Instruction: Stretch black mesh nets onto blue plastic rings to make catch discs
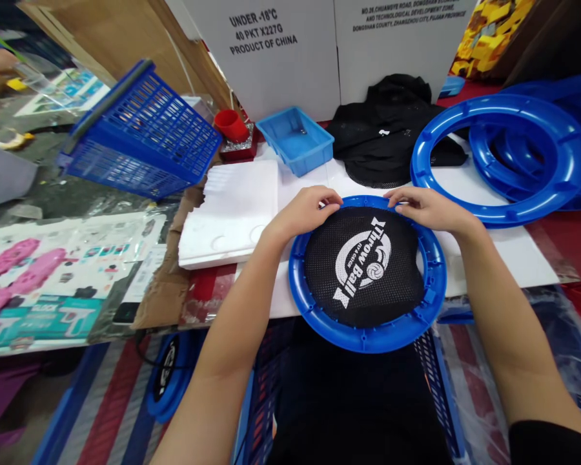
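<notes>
A blue plastic ring (310, 310) lies in front of me at the table's near edge, partly overhanging it. Over its opening is a round black mesh net (319, 271) printed in white with "Throw Ball". On the right a gap shows between net and ring. My left hand (312, 210) pinches the net's edge at the ring's far left rim, fingers curled. At the far right rim my right hand (426, 205) does likewise, thumb and fingers closed at the net's edge. The fingertips hide exactly how the edge sits on the ring.
Beyond my right hand lie more blue rings (501, 216) and a pile of black nets (382, 129). Farther back stand a light blue tray (297, 155), a red cup (231, 126) and a white carton (281, 77). Left are a foam sheet (237, 206) and a tilted blue basket (145, 135).
</notes>
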The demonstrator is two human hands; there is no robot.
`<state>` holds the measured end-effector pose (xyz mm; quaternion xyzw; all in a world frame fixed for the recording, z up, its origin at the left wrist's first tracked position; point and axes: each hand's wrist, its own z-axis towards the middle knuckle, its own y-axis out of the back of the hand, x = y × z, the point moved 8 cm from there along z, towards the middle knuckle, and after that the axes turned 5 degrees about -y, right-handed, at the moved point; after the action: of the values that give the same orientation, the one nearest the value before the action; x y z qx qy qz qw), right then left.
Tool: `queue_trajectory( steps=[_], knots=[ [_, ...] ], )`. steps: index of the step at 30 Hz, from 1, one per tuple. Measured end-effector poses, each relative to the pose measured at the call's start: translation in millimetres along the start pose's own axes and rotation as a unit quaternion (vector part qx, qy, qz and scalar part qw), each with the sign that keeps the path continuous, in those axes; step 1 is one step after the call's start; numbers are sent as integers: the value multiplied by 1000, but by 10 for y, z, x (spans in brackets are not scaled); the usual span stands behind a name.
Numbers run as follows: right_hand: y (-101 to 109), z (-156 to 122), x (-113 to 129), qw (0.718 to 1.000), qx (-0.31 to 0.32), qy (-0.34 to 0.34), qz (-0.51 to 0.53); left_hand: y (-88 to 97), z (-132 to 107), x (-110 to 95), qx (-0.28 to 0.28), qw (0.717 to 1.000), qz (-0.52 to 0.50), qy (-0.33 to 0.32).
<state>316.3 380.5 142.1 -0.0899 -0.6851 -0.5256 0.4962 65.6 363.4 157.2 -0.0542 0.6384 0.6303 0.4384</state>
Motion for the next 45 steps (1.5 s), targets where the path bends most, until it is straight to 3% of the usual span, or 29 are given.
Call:
queue_trajectory(
  steps=[4,9,15,19,29,37,45],
  knots=[
    [-138,-7,116,998,20,43,-44,-189,-11,-168,36,995,45,-82],
    [-345,3,85,992,42,57,-102,-398,-42,-174,77,990,76,-90],
    [-369,14,150,994,55,48,-84,-291,-24,-133,84,995,41,-24],
    [-303,53,197,997,37,55,-42,-187,-22,-48,89,995,-52,11],
    [-189,93,107,999,-13,-11,47,-147,-15,196,-11,972,-212,102],
    [-200,154,75,999,-34,-26,3,-208,24,257,-32,979,-173,101],
    [-191,180,48,996,-51,-42,-58,-212,-1,304,-79,966,-213,127]
  ],
)
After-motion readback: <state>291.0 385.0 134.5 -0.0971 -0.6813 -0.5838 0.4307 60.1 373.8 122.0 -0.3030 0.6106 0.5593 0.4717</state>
